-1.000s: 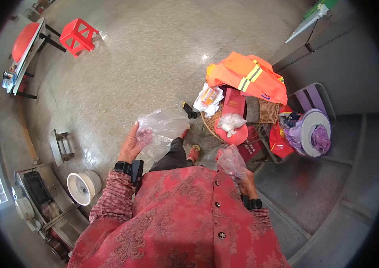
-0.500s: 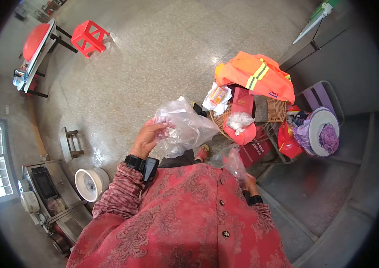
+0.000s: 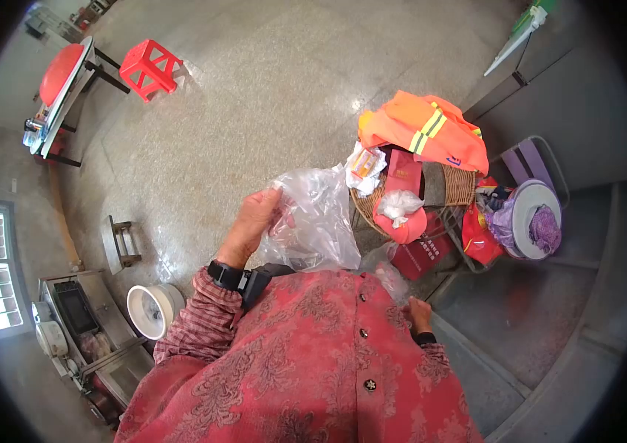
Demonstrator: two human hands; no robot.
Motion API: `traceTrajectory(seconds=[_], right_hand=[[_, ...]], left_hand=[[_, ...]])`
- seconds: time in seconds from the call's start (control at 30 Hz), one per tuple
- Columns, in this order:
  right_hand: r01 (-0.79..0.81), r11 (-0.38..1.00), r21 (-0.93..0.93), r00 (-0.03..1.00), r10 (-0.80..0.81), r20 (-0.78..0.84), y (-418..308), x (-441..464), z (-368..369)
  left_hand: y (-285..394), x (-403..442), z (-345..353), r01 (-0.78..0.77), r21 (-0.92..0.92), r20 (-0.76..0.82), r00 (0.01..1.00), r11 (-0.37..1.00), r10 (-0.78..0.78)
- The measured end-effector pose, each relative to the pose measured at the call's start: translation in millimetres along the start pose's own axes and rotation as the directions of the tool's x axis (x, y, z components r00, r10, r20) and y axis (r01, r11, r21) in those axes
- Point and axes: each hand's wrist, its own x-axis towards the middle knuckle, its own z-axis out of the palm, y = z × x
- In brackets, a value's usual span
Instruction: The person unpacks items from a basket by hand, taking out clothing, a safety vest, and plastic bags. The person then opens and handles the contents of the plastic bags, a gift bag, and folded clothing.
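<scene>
We were busy with a clear plastic bag point(image 3: 313, 221) near the middle of the frame: the step in hand, as we judged it, was holding up and spreading its thin film. Our left hand point(image 3: 256, 215) was clamped on the bag's upper left edge, thumb and fingers together. Our right hand point(image 3: 418, 316) was low, right of centre, beside a second clear bag point(image 3: 389, 279); its fingertips were hidden, so we could not tell how firm that grip was. Further handling, we judged, called for a light, steady pinch, since such film could slip or crumple. To the right, a pink cap point(image 3: 404, 227) and an orange jacket point(image 3: 424, 133) lay at a wicker chair point(image 3: 459, 184).

Against the frame half a second earlier, the first bag had turned from a bunched, sideways billow into a longer, flatter sheet, our left hand was slightly higher, and our right hand sat a little lower.
</scene>
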Motion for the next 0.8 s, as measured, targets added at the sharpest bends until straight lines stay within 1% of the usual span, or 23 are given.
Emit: traceTrajectory(seconds=[0.03,0.07,0.1,0.13,0.2,0.23,0.27,0.3,0.33,0.37,0.4,0.43,0.47,0.5,0.53,0.6,0.63,0.67,0.7,0.73,0.77,0.8], right_hand=[[-0.093,0.987,0.134,0.996,0.094,0.003,-45,-7,-1],[-0.184,0.947,0.264,0.982,0.186,0.019,-94,-14,1],[-0.184,0.944,0.273,0.982,0.188,0.011,-121,-17,6],[-0.184,0.943,0.278,0.982,0.190,0.006,-152,-19,11],[0.020,0.908,0.418,0.998,-0.042,0.044,-302,-38,34],[0.145,0.948,0.284,0.976,-0.184,0.115,-352,-44,40],[0.283,0.946,0.156,0.928,-0.312,0.205,-393,-49,46],[0.390,0.915,0.099,0.882,-0.402,0.244,-431,-58,57],[0.493,0.869,0.046,0.826,-0.484,0.289,-459,-62,72],[0.491,0.870,0.040,0.826,-0.480,0.296,-474,-56,89],[0.765,0.633,-0.119,0.638,-0.718,0.280,-488,-51,105],[0.917,0.298,-0.265,0.375,-0.871,0.316,-498,-44,116],[0.919,0.296,-0.262,0.373,-0.868,0.328,-505,-34,126],[0.906,0.349,-0.241,0.414,-0.848,0.330,-508,-22,137],[0.890,0.399,-0.220,0.453,-0.828,0.331,-510,-9,148],[0.824,0.540,-0.172,0.564,-0.812,0.149,-501,32,149],[0.813,0.567,-0.133,0.582,-0.803,0.130,-520,30,143],[0.798,0.595,-0.095,0.602,-0.791,0.109,-538,25,135],[0.796,0.598,-0.097,0.605,-0.788,0.113,-552,20,135],[0.819,0.566,-0.100,0.574,-0.807,0.138,-564,16,135],[0.840,0.532,-0.103,0.542,-0.825,0.161,-576,13,135],[0.859,0.476,-0.191,0.504,-0.851,0.149,-586,8,136]], left_hand=[[4,1,-2,0.000,-0.003,-0.001,1.000,1.000,0.000],[7,4,-5,0.007,0.126,-0.034,0.999,0.992,-0.003],[11,6,-9,0.021,0.253,-0.070,0.998,0.967,-0.003],[13,7,-12,0.025,0.246,-0.079,0.997,0.969,-0.006],[16,11,-17,-0.115,0.483,-0.106,0.976,0.868,0.189],[18,12,-20,-0.108,0.480,-0.115,0.976,0.870,0.185],[20,15,-21,-0.138,0.528,-0.102,0.969,0.838,0.224],[22,18,-23,-0.168,0.574,-0.085,0.962,0.802,0.261],[23,22,-25,-0.163,0.569,-0.091,0.962,0.806,0.258],[23,26,-27,-0.203,0.630,-0.076,0.944,0.750,0.320],[23,29,-31,-0.238,0.686,-0.058,0.924,0.687,0.378],[29,29,-33,-0.231,0.682,-0.069,0.925,0.694,0.375],[36,26,-36,-0.259,0.683,-0.034,0.923,0.683,0.384],[42,24,-41,-0.288,0.685,0.000,0.919,0.670,0.395],[45,24,-51,-0.281,0.683,-0.012,0.919,0.675,0.394],[46,21,-76,-0.283,0.813,-0.022,0.859,0.509,0.511],[42,23,-95,-0.274,0.811,-0.033,0.860,0.516,0.509],[35,27,-116,-0.233,0.853,-0.059,0.846,0.467,0.530],[31,30,-130,-0.191,0.890,-0.078,0.831,0.415,0.551],[43,26,-133,-0.095,0.896,-0.139,0.867,0.434,0.478],[48,28,-139,-0.098,0.894,-0.137,0.868,0.436,0.476],[51,32,-145,-0.196,0.909,-0.097,0.760,0.369,0.643]])
